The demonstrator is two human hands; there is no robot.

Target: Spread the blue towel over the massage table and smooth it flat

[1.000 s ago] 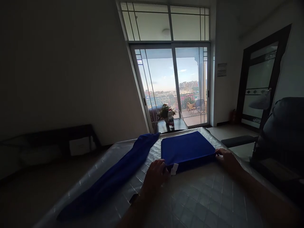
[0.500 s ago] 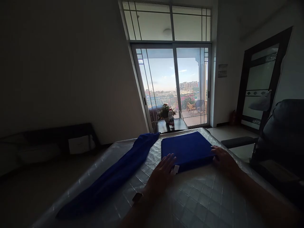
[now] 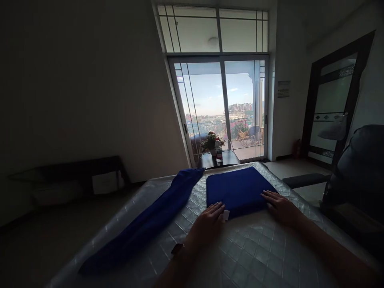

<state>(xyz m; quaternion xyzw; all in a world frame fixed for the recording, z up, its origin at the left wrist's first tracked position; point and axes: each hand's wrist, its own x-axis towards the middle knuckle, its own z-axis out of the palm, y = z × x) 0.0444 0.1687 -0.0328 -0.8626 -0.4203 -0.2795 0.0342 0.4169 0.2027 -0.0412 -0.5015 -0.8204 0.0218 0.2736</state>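
Mattress (image 3: pixel 255 256) carries a folded blue cloth (image 3: pixel 238 190) at its far end. Cloth judged soft, light, limp; best taken at near corners. Left hand (image 3: pixel 210 222) and right hand (image 3: pixel 280 206) rest flat, fingers spread, holding nothing.

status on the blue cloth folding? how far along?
Done: one folded blue cloth lies as a neat flat rectangle on the quilted mattress. In hand: the left hand and right hand lie open and flat on its near edge. Left: the long blue cloth beside it lies loosely bunched, untouched.
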